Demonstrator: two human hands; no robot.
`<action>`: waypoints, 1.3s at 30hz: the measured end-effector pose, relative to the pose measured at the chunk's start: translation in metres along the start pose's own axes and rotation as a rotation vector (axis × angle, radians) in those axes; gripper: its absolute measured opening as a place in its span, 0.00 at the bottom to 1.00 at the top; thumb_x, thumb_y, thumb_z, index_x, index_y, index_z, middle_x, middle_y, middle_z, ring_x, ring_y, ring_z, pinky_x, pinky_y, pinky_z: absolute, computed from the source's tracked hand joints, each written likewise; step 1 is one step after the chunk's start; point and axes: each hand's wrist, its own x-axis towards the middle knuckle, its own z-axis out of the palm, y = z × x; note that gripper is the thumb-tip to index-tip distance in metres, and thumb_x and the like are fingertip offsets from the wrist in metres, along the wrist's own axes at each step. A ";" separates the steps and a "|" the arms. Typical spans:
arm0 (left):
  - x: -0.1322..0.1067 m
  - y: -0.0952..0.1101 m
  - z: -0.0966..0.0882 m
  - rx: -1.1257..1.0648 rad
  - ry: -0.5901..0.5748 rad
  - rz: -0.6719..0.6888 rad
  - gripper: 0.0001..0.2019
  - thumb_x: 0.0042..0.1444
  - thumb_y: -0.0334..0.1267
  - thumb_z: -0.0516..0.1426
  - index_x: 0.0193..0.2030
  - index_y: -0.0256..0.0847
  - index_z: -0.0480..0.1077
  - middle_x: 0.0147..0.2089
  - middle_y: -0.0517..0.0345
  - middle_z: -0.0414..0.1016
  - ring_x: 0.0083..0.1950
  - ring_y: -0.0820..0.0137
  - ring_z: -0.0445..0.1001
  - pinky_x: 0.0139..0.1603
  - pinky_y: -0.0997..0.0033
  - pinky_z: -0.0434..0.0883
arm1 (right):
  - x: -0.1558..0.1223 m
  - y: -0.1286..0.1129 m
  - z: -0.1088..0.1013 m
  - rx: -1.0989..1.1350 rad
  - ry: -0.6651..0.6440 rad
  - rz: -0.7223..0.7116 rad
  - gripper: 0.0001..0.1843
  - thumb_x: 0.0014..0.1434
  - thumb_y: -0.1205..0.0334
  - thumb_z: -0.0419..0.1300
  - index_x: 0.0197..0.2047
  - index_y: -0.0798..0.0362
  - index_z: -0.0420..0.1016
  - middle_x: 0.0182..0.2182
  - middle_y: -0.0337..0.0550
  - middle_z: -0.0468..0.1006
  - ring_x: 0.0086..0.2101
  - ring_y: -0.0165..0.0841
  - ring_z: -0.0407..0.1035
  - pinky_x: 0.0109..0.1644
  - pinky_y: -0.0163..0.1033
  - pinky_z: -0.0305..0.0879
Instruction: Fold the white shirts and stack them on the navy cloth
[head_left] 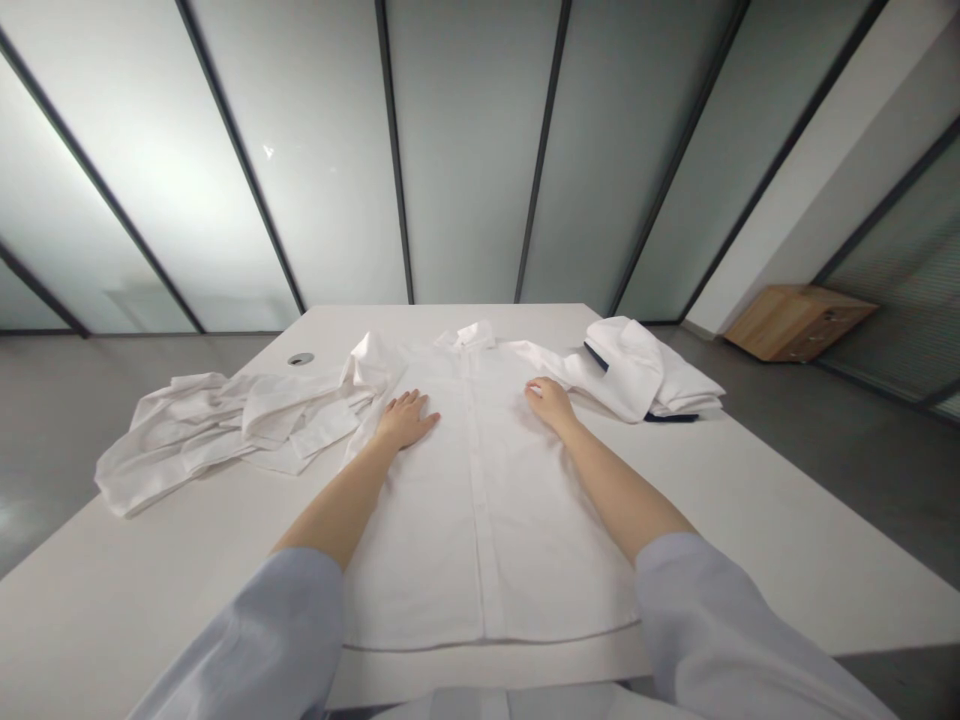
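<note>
Under the left hand (405, 420) and right hand (551, 403) lies a shirt (480, 520) of smooth, matt white cotton. Beyond the left hand, a crumpled shirt (225, 430) of similar cloth rests on a matt white tabletop (150, 600), near a dull metal grommet (300, 358). Far past the right hand stands a light wooden cabinet (799, 322).

Two bare hands showed, one left hand (403, 420) and one right hand (550, 404), with two pale blue sleeves (255, 640). The one worktop (150, 600) carried one white shirt (480, 540), one crumpled white heap of cloth (217, 435), one folded white pile (645, 375) and one round grommet (300, 358). One wooden cabinet (799, 322) stood on the floor (885, 470).
</note>
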 end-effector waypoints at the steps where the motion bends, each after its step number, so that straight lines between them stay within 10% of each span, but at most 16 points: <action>1: 0.000 0.000 0.001 0.003 0.001 -0.001 0.30 0.63 0.54 0.45 0.67 0.41 0.56 0.72 0.47 0.50 0.71 0.60 0.50 0.68 0.56 0.50 | 0.002 0.001 -0.004 0.011 0.019 0.010 0.13 0.59 0.63 0.52 0.40 0.52 0.78 0.42 0.45 0.80 0.43 0.36 0.71 0.49 0.38 0.63; 16: 0.013 0.009 0.000 0.068 -0.028 -0.059 0.32 0.63 0.55 0.41 0.69 0.41 0.51 0.73 0.46 0.46 0.72 0.57 0.47 0.67 0.53 0.49 | 0.021 0.098 -0.105 -0.380 0.349 0.226 0.17 0.54 0.64 0.50 0.37 0.59 0.79 0.36 0.57 0.77 0.38 0.43 0.67 0.41 0.43 0.60; 25: 0.017 0.006 0.001 0.064 -0.014 -0.044 0.31 0.63 0.54 0.42 0.69 0.39 0.53 0.72 0.43 0.48 0.71 0.55 0.49 0.67 0.50 0.51 | 0.010 0.127 -0.117 -0.452 0.251 0.367 0.18 0.54 0.61 0.52 0.41 0.59 0.79 0.52 0.60 0.71 0.51 0.51 0.60 0.53 0.54 0.56; 33: 0.016 0.007 0.001 0.075 0.002 -0.033 0.30 0.63 0.52 0.42 0.68 0.39 0.54 0.72 0.42 0.50 0.71 0.54 0.49 0.66 0.49 0.52 | 0.043 0.096 -0.114 -0.301 0.449 0.244 0.30 0.55 0.61 0.52 0.59 0.65 0.64 0.58 0.65 0.63 0.56 0.51 0.55 0.59 0.55 0.53; 39: 0.014 0.007 -0.001 0.055 0.022 -0.026 0.29 0.63 0.52 0.43 0.66 0.38 0.57 0.71 0.42 0.51 0.71 0.54 0.50 0.66 0.50 0.53 | 0.094 0.000 -0.119 0.067 0.390 -0.174 0.28 0.61 0.52 0.53 0.62 0.54 0.63 0.62 0.54 0.60 0.62 0.46 0.52 0.64 0.52 0.49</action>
